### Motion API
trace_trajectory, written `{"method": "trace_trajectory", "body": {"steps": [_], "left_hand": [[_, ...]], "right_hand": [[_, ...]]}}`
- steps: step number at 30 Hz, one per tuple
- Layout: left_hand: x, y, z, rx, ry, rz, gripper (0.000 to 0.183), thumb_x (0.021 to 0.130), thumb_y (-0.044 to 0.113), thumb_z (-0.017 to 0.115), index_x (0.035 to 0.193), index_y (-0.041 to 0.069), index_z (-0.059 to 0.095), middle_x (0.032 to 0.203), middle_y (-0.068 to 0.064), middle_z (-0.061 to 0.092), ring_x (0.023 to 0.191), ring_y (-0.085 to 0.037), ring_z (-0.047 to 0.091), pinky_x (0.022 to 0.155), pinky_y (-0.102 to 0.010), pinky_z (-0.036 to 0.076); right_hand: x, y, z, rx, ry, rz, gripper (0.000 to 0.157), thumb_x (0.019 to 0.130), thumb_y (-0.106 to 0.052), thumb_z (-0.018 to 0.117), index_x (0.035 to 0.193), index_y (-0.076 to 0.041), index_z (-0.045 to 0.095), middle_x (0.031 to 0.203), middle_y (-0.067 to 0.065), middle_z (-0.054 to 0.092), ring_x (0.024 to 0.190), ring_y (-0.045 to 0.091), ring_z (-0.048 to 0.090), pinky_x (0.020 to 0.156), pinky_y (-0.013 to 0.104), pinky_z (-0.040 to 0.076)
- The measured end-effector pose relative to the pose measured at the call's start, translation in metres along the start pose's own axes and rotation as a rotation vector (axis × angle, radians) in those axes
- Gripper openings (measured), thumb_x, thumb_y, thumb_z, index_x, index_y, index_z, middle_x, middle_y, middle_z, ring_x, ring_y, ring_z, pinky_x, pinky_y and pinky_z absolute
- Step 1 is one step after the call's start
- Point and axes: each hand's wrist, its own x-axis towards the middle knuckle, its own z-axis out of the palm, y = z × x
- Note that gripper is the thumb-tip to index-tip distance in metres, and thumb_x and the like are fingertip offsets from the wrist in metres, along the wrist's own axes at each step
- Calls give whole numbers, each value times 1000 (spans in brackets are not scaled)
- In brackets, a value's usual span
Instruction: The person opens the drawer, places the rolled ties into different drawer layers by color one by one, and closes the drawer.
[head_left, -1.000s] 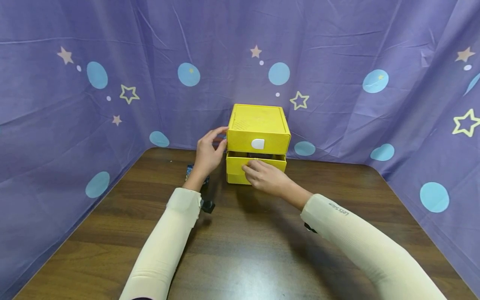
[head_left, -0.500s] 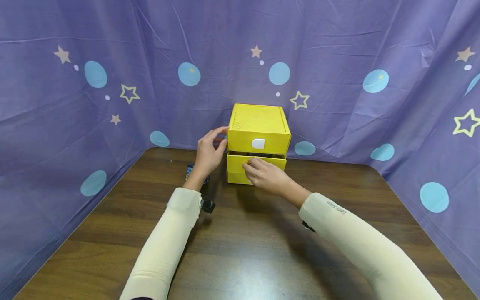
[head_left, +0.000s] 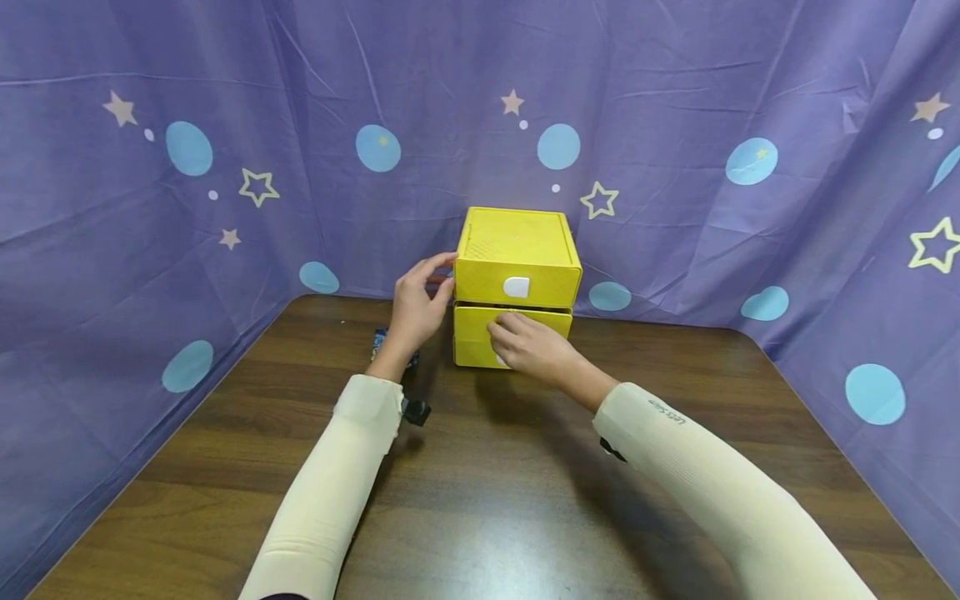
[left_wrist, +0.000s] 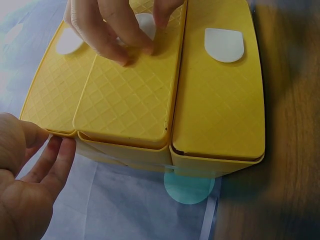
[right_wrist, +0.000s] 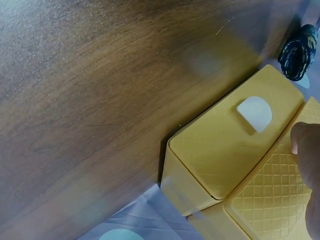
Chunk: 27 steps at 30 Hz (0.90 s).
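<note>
A yellow drawer unit [head_left: 519, 236] with white handles stands on the table against the back curtain. Its middle drawer [left_wrist: 127, 100] sits almost flush, a thin dark gap showing along its top edge in the head view. My right hand [head_left: 532, 346] is on that drawer's front, fingers bent around its white handle [left_wrist: 146, 25], which they partly cover. My left hand [head_left: 420, 304] steadies the unit's left side, its fingertips and thumb at the front edge. The top handle [head_left: 516, 287] and the bottom handle [right_wrist: 256, 114] are untouched.
A small dark blue patterned object [right_wrist: 298, 52] lies on the table left of the unit, mostly behind my left wrist in the head view. The wooden table [head_left: 465, 483] reaches toward me. A purple curtain [head_left: 675, 100] with stars and dots encloses the back and sides.
The middle drawer has slid inward under my right hand, narrowing the gap above it and hiding the dark inside. My right arm moved slightly forward; my left hand stayed in place.
</note>
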Motion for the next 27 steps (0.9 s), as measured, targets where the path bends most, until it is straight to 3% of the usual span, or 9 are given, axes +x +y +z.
{"method": "trace_trajectory", "body": {"steps": [5,15,20,27], "left_hand": [[1,1,0,3,1,-7,39,100,3,65,136,15,67,128,-7,67,103,-23,70,81,-35,61],[0,0,0,-20,8,10,39,98,-1,65,135,12,67,127,-10,67,102,-29,70,81,-42,62],[0,1,0,-17,10,13,39,98,-1,65,135,12,68,126,-9,67,102,-29,70,81,-39,62],[0,0,-1,-8,6,6,39,99,0,65,136,13,67,127,-8,67,102,-26,70,82,-37,61]], "right_hand": [[0,0,3,11,24,19,19,97,7,61,110,1,73,117,15,62,105,32,57,95,38,53],[1,-1,8,4,42,48,25,101,8,49,109,2,72,115,14,62,106,31,57,95,37,53],[1,-2,11,30,48,76,21,100,6,52,108,2,71,115,14,62,107,31,57,95,37,53],[1,-3,14,61,74,96,27,102,7,45,105,3,71,114,15,62,106,32,58,96,39,53]]}}
